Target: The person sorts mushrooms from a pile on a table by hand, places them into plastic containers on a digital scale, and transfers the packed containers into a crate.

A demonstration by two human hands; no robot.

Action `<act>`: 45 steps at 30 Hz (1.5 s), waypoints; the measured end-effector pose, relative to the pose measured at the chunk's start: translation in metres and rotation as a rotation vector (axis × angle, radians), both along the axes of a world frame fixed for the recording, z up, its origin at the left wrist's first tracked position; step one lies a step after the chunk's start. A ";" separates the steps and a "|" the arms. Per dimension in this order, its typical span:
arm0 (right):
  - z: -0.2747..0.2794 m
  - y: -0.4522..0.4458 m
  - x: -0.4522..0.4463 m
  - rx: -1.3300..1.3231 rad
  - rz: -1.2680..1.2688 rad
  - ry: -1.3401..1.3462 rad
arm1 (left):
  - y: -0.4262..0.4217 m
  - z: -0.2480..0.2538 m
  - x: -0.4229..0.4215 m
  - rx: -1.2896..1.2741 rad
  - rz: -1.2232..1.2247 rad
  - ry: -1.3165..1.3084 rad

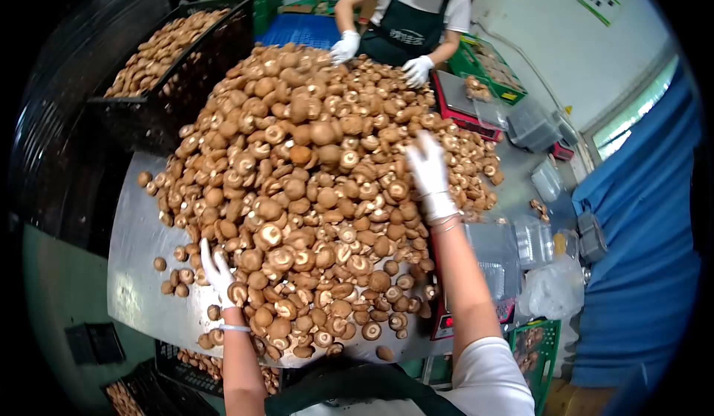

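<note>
A big heap of brown shiitake mushrooms (312,185) covers much of a metal table (141,267). My left hand (217,273), in a white glove, rests against the heap's near left side. Its fingers are stretched out, and no mushroom shows in its grip. Over the right side of the pile reaches my right hand (429,169), also gloved in white. Motion blurs it somewhat, but the fingers look extended and apart, with nothing visible in them. Beneath my right forearm is a red-edged weighing scale (443,325), partly hidden, with clear plastic trays (487,256) on and beside it.
Across the table a co-worker in a dark apron (405,25) has both gloved hands at the heap. A black crate of mushrooms (201,74) stands left. At right are another red scale (461,100), plastic containers (532,124), a plastic bag (554,289) and a blue curtain (639,252).
</note>
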State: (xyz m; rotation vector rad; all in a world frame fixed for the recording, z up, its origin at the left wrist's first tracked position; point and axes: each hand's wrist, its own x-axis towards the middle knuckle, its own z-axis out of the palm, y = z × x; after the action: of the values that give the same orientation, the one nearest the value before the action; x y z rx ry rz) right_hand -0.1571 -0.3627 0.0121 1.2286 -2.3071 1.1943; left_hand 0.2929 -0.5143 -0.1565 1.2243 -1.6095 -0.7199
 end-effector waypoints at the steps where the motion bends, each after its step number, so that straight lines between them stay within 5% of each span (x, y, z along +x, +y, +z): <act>1: -0.012 0.011 -0.035 -0.058 -0.068 -0.105 | 0.001 0.002 -0.002 0.005 -0.002 0.007; 4: -0.075 0.034 -0.099 0.077 -0.223 -0.365 | 0.001 0.003 -0.001 -0.002 0.007 -0.020; 5: -0.090 0.030 -0.090 -0.162 -0.104 -0.513 | 0.001 0.003 -0.001 -0.006 0.010 -0.037; 7: -0.100 0.031 -0.088 -0.118 0.013 -0.711 | 0.001 0.005 -0.002 -0.016 0.032 -0.047; 13: -0.073 0.037 -0.004 0.217 0.014 -0.193 | 0.002 0.009 -0.005 -0.049 0.052 -0.068; 16: -0.082 0.038 0.045 0.213 0.024 -0.341 | -0.003 0.000 -0.005 -0.061 0.054 -0.072; 22: -0.084 0.045 0.118 0.356 0.055 -0.158 | 0.000 0.001 -0.006 -0.060 0.040 -0.096; 27: -0.044 0.076 0.127 0.423 0.257 -0.217 | -0.004 0.010 0.012 0.052 -0.156 -0.102; 32: -0.003 0.177 0.179 0.138 0.178 -0.219 | 0.007 0.043 0.060 0.015 -0.294 -0.059; 37: -0.067 0.275 0.250 0.500 0.095 0.049 | 0.059 0.051 0.124 0.151 -0.186 0.133; 39: -0.079 0.295 0.275 0.612 0.013 -0.070 | 0.088 0.064 0.137 0.047 -0.122 -0.030; 43: -0.112 0.305 0.286 0.610 -0.010 -0.015 | 0.130 0.064 0.134 0.063 -0.219 -0.184; 45: -0.108 0.289 0.278 0.423 0.054 -0.154 | 0.145 0.083 0.114 -0.156 -0.350 -0.296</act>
State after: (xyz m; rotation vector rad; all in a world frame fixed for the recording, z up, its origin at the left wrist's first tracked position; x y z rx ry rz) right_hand 0.1209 -0.0734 -0.0956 1.3798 -2.7569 0.8665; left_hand 0.4069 -0.3693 -0.0736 0.9792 -2.1178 -0.6314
